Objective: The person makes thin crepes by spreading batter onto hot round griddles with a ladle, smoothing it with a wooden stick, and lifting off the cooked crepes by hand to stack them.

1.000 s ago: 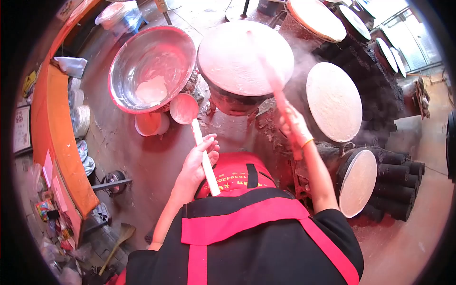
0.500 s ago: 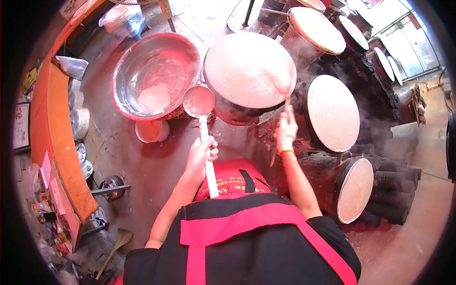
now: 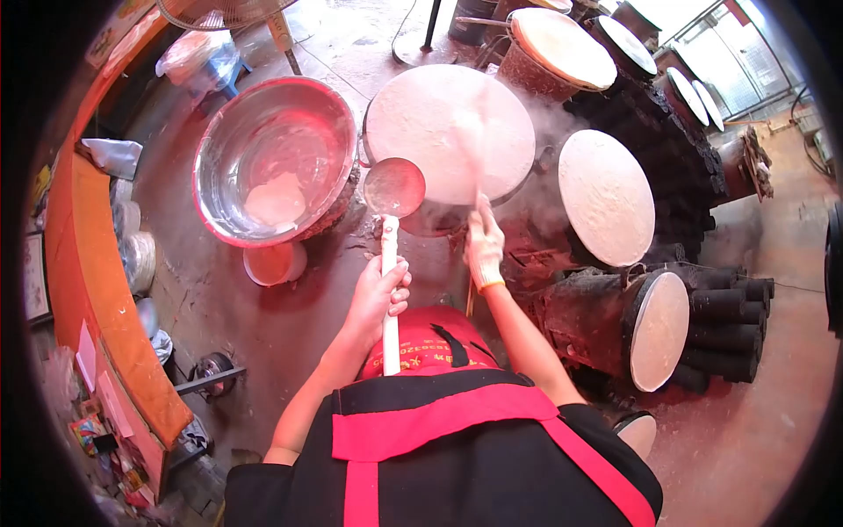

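My left hand (image 3: 378,299) is wrapped round the white handle of a ladle (image 3: 394,188), whose round bowl points away from me beside the near edge of a round griddle. A pale layer of batter (image 3: 421,127) covers that griddle, and steam rises from it. My right hand (image 3: 485,250), in what looks like a pale glove with a yellow cuff, closes round a thin wooden batter spreader (image 3: 479,180). The spreader's far end is blurred over the batter. Left of the griddle stands a large metal basin (image 3: 211,167) with a red rim and pale batter (image 3: 277,200) in it.
Another batter-covered griddle (image 3: 606,198) stands to the right, with a lower one (image 3: 660,332) nearer me. More round griddles (image 3: 564,48) line the back right. Dark cylinders (image 3: 716,338) are stacked at right. A small bucket (image 3: 275,263) sits below the basin; an orange counter (image 3: 105,290) runs along the left.
My right hand and the spreader have swung left and nearer me along the griddle's edge. The ladle has shifted slightly right in my left hand. The whole view has shifted a little.
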